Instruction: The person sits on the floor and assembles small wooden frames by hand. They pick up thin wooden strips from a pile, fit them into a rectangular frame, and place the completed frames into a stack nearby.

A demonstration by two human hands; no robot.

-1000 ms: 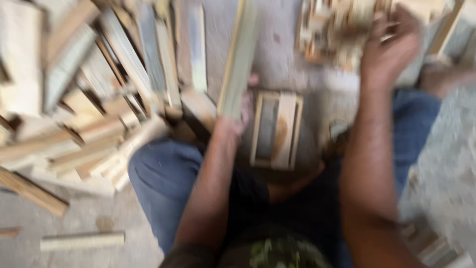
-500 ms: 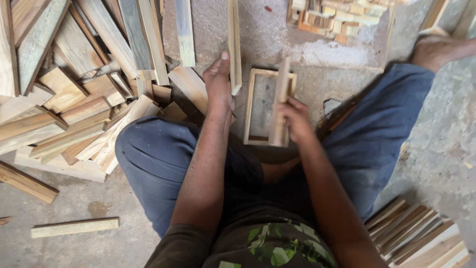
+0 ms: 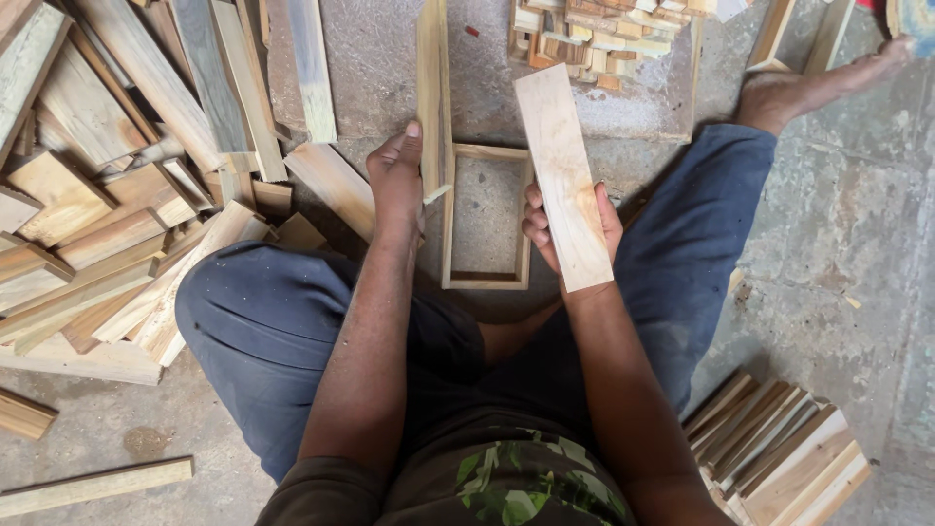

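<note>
Two bare hands at work over a concrete floor (image 3: pixel 390 68), seen from above. Left hand (image 3: pixel 397 185) wrapped round a long narrow wooden strip (image 3: pixel 431 88), thumb up along its near edge, strip running away to the far side, just left of an open rectangular wooden frame (image 3: pixel 487 216) lying flat between the knees. Right hand (image 3: pixel 570 229) clamped on a short flat board (image 3: pixel 563 175), fingers curled over its left edge, board tilted and reaching past the hand toward the far side, partly over the frame's right rail. Heap of loose planks (image 3: pixel 117 195) at left; stacked slats (image 3: pixel 779 448) near right; small offcuts (image 3: pixel 604 29) piled far centre
</note>
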